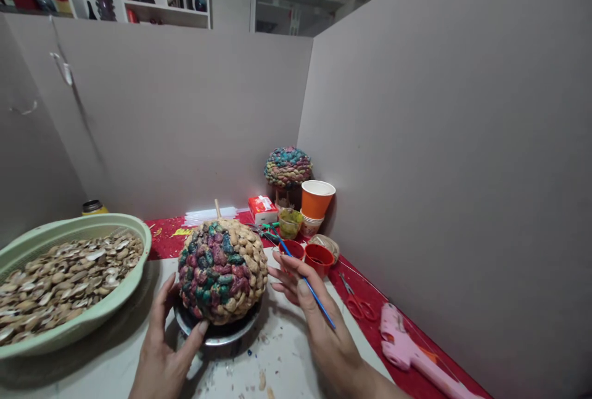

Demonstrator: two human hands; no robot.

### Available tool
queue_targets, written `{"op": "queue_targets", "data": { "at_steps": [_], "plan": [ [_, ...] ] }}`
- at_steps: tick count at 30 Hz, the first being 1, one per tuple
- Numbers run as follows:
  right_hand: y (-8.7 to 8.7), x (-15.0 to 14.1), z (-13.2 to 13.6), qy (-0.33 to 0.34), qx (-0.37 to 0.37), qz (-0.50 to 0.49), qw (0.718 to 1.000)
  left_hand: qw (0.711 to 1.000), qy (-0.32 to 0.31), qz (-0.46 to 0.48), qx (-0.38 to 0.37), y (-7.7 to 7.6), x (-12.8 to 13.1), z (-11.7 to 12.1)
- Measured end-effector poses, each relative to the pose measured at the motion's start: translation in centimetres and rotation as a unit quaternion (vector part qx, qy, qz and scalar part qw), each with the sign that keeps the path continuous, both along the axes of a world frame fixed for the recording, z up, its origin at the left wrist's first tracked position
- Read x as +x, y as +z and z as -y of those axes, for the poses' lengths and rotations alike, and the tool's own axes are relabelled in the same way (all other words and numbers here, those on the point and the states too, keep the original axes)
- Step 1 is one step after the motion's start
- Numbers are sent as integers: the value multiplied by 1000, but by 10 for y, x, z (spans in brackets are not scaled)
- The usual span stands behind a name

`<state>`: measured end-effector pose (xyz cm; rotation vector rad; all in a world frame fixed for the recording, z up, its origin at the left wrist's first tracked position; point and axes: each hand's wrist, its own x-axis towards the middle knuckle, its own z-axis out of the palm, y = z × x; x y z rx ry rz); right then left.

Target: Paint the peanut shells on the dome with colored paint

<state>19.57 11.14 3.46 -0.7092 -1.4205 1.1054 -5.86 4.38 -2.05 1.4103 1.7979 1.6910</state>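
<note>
A ball covered in peanut shells (222, 269) rests in a shallow metal bowl (222, 342); its left and middle are painted purple, green and dark blue, while the right side is bare tan shell. My left hand (169, 340) grips the ball low on its left, thumb at the front near the bowl's rim and fingers partly hidden behind. In my right hand (319, 319) is a slim blue paintbrush (319, 300), pinched between thumb and forefinger. Its tip points up and away, over two red cups (319, 258) behind the hand.
Left stands a green basket (139, 263) of loose shells. Behind are a painted shell-covered model (287, 168), orange paper cup (318, 201), tissue pack (263, 209) and clear glue sticks (208, 216). Red scissors (361, 306) and a pink glue gun (407, 349) lie right, beside grey partitions.
</note>
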Motion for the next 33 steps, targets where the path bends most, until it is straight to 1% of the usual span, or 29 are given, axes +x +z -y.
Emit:
{"op": "queue_targets", "data": {
  "at_steps": [4, 7, 12, 20, 24, 25, 27, 30, 33],
  "plan": [
    [-1, 3, 2, 3, 13, -24, 1000, 998, -1, 57, 10, 5, 4, 2],
    [-5, 3, 2, 3, 20, -39, 999, 996, 13, 86, 14, 11, 7, 3],
    [-9, 3, 2, 17, 30, -65, 997, 994, 20, 101, 33, 20, 8, 4],
    [0, 3, 9, 18, 63, -81, 995, 991, 28, 118, 57, 31, 7, 11],
    [-1, 5, 10, 20, 71, -79, 994, 990, 34, 116, 69, 37, 5, 15],
    [-2, 5, 10, 17, 72, -75, 994, 990, 37, 113, 72, 36, 4, 16],
    [-5, 7, 9, 4, 71, -65, 995, 992, 36, 96, 75, 28, 1, 17],
    [-8, 8, 5, -32, 62, -57, 996, 997, 23, 33, 71, 10, -5, 17],
    [-9, 8, 3, -61, 48, -60, 995, 998, 12, 4, 67, -6, -10, 17]
  ]
}}
